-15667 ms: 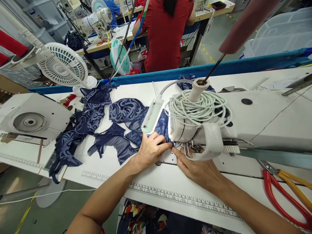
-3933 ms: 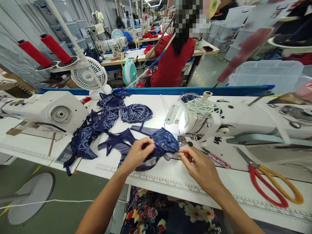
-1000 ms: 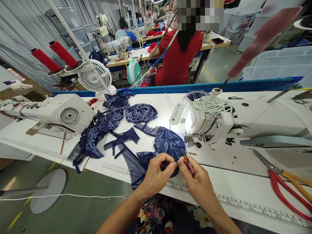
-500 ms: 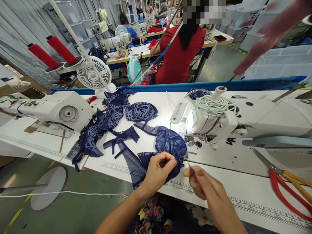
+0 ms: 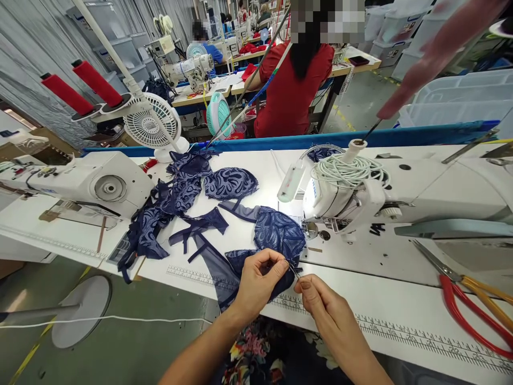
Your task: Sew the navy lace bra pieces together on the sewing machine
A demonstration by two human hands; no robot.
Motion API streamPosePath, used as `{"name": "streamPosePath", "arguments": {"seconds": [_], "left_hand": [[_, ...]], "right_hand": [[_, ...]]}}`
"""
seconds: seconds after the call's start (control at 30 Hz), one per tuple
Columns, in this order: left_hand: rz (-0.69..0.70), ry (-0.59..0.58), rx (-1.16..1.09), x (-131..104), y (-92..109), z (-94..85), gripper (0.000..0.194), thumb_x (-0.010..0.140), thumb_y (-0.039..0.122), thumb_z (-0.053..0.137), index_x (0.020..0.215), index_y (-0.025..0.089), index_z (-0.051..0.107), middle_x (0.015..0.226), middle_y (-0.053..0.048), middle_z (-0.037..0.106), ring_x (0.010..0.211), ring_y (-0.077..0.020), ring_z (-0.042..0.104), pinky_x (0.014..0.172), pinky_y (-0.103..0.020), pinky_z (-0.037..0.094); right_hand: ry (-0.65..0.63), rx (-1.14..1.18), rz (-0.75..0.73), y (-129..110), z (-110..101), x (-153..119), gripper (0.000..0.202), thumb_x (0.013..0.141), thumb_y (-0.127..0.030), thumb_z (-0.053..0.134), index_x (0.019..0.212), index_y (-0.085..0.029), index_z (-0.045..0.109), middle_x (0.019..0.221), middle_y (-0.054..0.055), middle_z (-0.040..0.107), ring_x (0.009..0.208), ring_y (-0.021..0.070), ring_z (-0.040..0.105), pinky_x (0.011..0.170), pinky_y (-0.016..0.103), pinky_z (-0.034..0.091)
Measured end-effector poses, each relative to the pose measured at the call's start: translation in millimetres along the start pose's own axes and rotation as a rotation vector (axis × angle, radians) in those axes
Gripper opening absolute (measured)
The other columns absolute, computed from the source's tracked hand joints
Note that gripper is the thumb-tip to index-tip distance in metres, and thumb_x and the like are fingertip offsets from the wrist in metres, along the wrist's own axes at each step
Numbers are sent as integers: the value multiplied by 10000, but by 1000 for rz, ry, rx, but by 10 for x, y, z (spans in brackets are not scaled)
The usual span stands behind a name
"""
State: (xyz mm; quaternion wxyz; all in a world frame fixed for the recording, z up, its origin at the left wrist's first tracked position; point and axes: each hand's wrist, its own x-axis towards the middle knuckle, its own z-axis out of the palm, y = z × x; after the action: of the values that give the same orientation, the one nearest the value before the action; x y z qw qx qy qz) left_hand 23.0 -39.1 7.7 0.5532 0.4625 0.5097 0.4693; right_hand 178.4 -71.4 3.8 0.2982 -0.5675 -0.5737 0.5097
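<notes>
My left hand pinches the edge of a navy lace bra piece, thumb against forefinger. The piece lies on the white table, its far end beside the presser foot of a sewing machine. Between the thumb and fingers of my right hand is a thin pointed metal tool; its exact kind is too small to make out. Its tip meets the fabric edge right by my left fingertips. Sheer navy fabric extends left of my left hand and hangs at the table's front edge.
Red-and-orange-handled scissors lie at the right. More navy lace pieces are heaped at the left beside another sewing machine. A white fan stands behind them. A person in red sits at the table beyond.
My right hand has moved left, bringing the metal tool's tip to the fabric edge at my left fingertips. My left hand keeps its pinch in nearly the same place.
</notes>
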Motion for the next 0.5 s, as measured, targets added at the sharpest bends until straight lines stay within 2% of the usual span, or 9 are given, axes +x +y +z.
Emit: {"name": "streamPosePath", "arguments": {"seconds": [0.5], "left_hand": [[10, 1, 16, -7, -20, -6, 214, 871, 322, 635, 765, 138, 610, 709, 11, 524, 675, -98, 437, 650, -213, 368]], "right_hand": [[-30, 119, 46, 13, 24, 33, 506, 934, -654, 320, 777, -208, 501, 618, -43, 316, 557, 114, 300, 501, 248, 276]]}}
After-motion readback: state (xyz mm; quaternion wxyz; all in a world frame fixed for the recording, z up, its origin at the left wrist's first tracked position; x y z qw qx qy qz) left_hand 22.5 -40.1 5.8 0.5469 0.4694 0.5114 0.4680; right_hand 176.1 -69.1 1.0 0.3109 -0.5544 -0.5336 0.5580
